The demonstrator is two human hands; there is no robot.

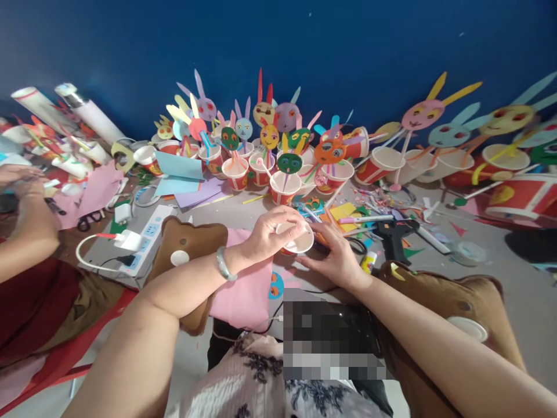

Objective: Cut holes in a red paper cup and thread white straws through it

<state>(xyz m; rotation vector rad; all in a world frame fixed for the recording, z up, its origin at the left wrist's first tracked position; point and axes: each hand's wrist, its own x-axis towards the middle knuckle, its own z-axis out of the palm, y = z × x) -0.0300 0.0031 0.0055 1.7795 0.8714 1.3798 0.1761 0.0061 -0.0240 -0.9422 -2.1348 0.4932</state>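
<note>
My left hand [274,233], with a green bangle at the wrist, is closed on a white-rimmed paper cup [300,242]. Its thumb lies over the cup's opening. A small whitish spot shows near the thumb tip, too unclear to name. Beside the cup's right side is my right hand [342,258], thumb and fingers apart, fingertips close to the rim; whether they touch it I cannot tell. Under my left forearm lies pink cloth or paper [243,290], with a blue paper face [275,285] at its right edge.
Red-and-white cups [235,174] with paper rabbit faces line the back. A black glue gun [394,237], glue stick [369,262] and tape roll [467,253] lie right. Left are a power strip [150,238], brown cushion [191,244] and another person's arm [32,226].
</note>
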